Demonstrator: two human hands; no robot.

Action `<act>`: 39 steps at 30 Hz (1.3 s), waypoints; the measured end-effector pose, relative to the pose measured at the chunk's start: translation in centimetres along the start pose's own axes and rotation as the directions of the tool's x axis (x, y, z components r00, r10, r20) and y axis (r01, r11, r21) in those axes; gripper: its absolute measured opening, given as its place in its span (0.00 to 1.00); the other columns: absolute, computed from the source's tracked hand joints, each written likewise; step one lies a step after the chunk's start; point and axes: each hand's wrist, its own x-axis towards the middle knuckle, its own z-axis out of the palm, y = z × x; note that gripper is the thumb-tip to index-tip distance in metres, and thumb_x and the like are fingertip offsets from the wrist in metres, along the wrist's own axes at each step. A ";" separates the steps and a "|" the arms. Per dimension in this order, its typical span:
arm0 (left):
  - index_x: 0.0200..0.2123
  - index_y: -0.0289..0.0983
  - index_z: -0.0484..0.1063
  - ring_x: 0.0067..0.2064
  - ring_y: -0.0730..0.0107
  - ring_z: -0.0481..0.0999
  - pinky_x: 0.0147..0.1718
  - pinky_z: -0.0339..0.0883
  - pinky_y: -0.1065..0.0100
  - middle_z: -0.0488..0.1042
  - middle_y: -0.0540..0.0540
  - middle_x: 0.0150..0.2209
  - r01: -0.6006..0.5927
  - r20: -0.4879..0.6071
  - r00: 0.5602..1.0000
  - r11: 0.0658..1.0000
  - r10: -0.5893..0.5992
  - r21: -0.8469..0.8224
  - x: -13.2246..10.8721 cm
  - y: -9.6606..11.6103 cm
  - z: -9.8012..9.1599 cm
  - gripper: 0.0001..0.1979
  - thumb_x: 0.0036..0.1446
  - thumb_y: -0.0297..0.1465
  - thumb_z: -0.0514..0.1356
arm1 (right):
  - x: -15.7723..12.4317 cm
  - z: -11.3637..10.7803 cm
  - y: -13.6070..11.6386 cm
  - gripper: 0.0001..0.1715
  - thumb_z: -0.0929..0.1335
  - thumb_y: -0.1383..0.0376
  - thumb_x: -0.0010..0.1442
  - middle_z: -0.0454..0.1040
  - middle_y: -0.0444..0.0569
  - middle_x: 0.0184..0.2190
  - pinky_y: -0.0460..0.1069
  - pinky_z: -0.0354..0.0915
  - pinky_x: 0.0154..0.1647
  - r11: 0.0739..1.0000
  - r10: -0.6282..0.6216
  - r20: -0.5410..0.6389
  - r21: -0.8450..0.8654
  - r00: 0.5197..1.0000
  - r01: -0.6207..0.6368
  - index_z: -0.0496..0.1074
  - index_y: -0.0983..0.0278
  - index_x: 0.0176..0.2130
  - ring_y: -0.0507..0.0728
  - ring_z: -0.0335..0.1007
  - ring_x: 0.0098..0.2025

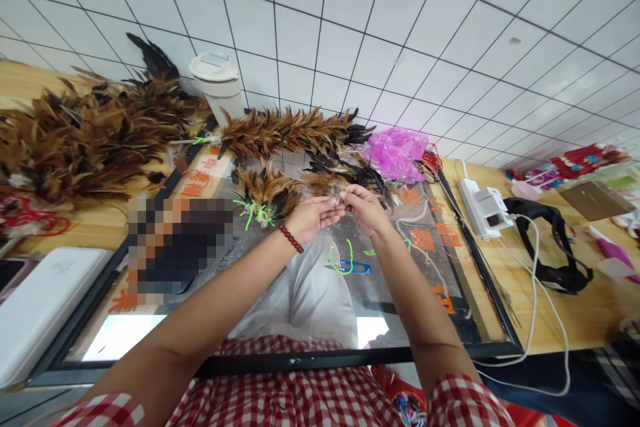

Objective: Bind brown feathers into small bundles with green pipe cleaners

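My left hand (316,215), with a red bead bracelet at the wrist, holds the base of a small brown feather bunch (323,183) over the glass-topped frame. Its fingertips meet those of my right hand (361,207), which is pinched at the same feather base. Just left of them lies another brown feather bunch (270,190), with green ties (255,212) at its end. Behind my hands stretches a long brown feather strand (290,135). Dark feathers (373,173) lie behind my right hand. Blue thread snips (356,267) rest on the glass between my forearms, beside a green thread (341,257).
A large feather pile (85,133) and a white lidded cup (220,87) stand back left. A white box (50,313) is at left. Pink plastic (397,153), a power strip (483,207), white cables and a black strap (555,273) lie right. A tiled wall rises behind.
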 end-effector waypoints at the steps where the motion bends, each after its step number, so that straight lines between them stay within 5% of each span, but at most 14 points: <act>1: 0.32 0.29 0.76 0.30 0.73 0.79 0.28 0.72 0.75 0.79 0.41 0.29 0.005 0.007 1.000 1.000 -0.005 0.004 0.1 0.0 -0.1 0.03 0.53 0.21 0.62 | 0.0 0.1 0.2 0.15 0.74 0.57 0.46 0.68 0.40 0.23 0.45 0.60 0.31 0.999 -0.023 0.001 -0.033 1.000 0.023 0.68 0.63 0.27 0.48 0.63 0.26; 5: 0.30 0.29 0.75 0.24 0.77 0.76 0.25 0.70 0.77 0.77 0.44 0.25 0.023 0.037 0.999 0.999 -0.024 0.027 0.3 0.0 -0.4 0.02 0.53 0.21 0.62 | 0.2 -0.1 0.2 0.14 0.72 0.56 0.47 0.68 0.40 0.23 0.46 0.61 0.32 0.969 -0.131 0.030 -0.205 0.991 0.134 0.69 0.63 0.27 0.49 0.62 0.27; 8: 0.28 0.28 0.74 0.21 0.79 0.72 0.20 0.66 0.78 0.74 0.46 0.22 0.018 0.086 0.996 0.997 -0.025 0.077 0.3 -0.1 -0.6 0.01 0.52 0.21 0.63 | -0.5 -1.5 -1.8 0.12 0.70 0.57 0.51 0.70 0.43 0.27 0.46 0.61 0.34 0.856 -0.187 0.136 -0.462 0.973 0.230 0.71 0.63 0.30 0.50 0.64 0.30; 11: 0.29 0.29 0.74 0.22 0.79 0.72 0.21 0.66 0.78 0.74 0.46 0.24 -0.019 0.117 0.993 0.997 0.010 0.071 0.3 -0.2 -0.8 0.02 0.51 0.23 0.65 | -1.9 -4.0 -4.7 0.09 0.68 0.65 0.51 0.74 0.46 0.31 0.46 0.60 0.34 0.461 -0.075 0.233 -0.854 0.970 0.241 0.75 0.64 0.35 0.51 0.66 0.31; 14: 0.29 0.30 0.73 0.24 0.77 0.74 0.24 0.69 0.76 0.75 0.46 0.25 -0.040 0.116 0.993 0.999 0.035 0.037 0.4 -0.3 -0.9 0.03 0.51 0.24 0.65 | -3.0 -6.0 -6.6 0.08 0.66 0.70 0.48 0.75 0.49 0.25 0.46 0.57 0.29 -0.005 0.110 0.027 -1.000 0.994 0.028 0.76 0.64 0.25 0.52 0.66 0.28; 17: 0.29 0.30 0.73 0.25 0.78 0.74 0.25 0.69 0.76 0.75 0.46 0.26 -0.052 0.111 0.993 0.999 0.050 0.012 0.6 -0.3 -1.0 0.03 0.51 0.24 0.65 | -3.0 -6.6 -6.5 0.05 0.69 0.68 0.44 0.75 0.50 0.23 0.47 0.57 0.26 -0.159 0.241 -0.110 -0.985 0.964 -0.073 0.77 0.64 0.24 0.54 0.68 0.26; 22: 0.30 0.30 0.73 0.25 0.79 0.73 0.25 0.69 0.77 0.75 0.47 0.26 -0.052 0.098 0.994 0.998 0.055 -0.035 0.8 -0.1 -1.2 0.02 0.52 0.23 0.64 | -2.0 -6.8 -5.2 0.01 0.72 0.68 0.40 0.73 0.46 0.18 0.47 0.59 0.25 -0.094 0.403 -0.073 -0.995 0.912 -0.038 0.76 0.63 0.21 0.53 0.66 0.23; 24: 0.30 0.30 0.73 0.25 0.78 0.74 0.25 0.70 0.76 0.75 0.46 0.26 -0.052 0.101 0.993 0.998 0.056 -0.039 0.8 -0.1 -1.2 0.02 0.52 0.23 0.64 | -1.8 -7.2 -5.1 0.03 0.69 0.71 0.41 0.72 0.45 0.18 0.46 0.59 0.26 0.011 0.391 0.009 -1.000 0.920 0.005 0.75 0.64 0.21 0.52 0.66 0.23; 27: 0.29 0.30 0.73 0.27 0.77 0.75 0.27 0.71 0.75 0.76 0.44 0.29 -0.064 0.107 0.992 0.998 0.065 -0.017 0.5 -0.3 -1.0 0.02 0.51 0.23 0.64 | -2.1 -7.6 -5.6 0.04 0.67 0.67 0.50 0.71 0.43 0.21 0.45 0.61 0.28 0.407 0.207 0.185 -0.909 0.961 0.087 0.72 0.65 0.27 0.50 0.66 0.25; 29: 0.30 0.29 0.74 0.29 0.76 0.76 0.28 0.71 0.74 0.78 0.42 0.35 -0.076 0.124 0.990 0.997 0.074 0.009 0.3 -0.4 -0.8 0.03 0.50 0.24 0.65 | -2.5 -7.2 -6.2 0.08 0.66 0.61 0.55 0.71 0.42 0.23 0.44 0.63 0.28 0.665 0.037 0.200 -0.736 0.979 0.125 0.69 0.65 0.32 0.49 0.65 0.25; 31: 0.31 0.30 0.75 0.30 0.77 0.76 0.28 0.71 0.74 0.78 0.40 0.41 -0.093 0.152 0.984 0.995 0.089 0.019 0.1 -0.6 -0.6 0.05 0.49 0.24 0.66 | -2.8 -6.4 -6.6 0.13 0.68 0.56 0.55 0.70 0.42 0.23 0.44 0.63 0.27 0.808 -0.055 0.174 -0.571 0.983 0.147 0.68 0.64 0.33 0.48 0.65 0.24; 39: 0.27 0.31 0.74 0.27 0.72 0.77 0.25 0.69 0.74 0.75 0.46 0.24 -0.118 0.242 0.967 0.985 0.085 0.125 -0.4 -0.6 -0.2 0.11 0.42 0.30 0.71 | -2.6 -2.8 -5.8 0.19 0.72 0.52 0.51 0.75 0.44 0.26 0.46 0.69 0.29 0.936 -0.054 0.176 -0.334 0.983 0.111 0.67 0.64 0.32 0.50 0.73 0.27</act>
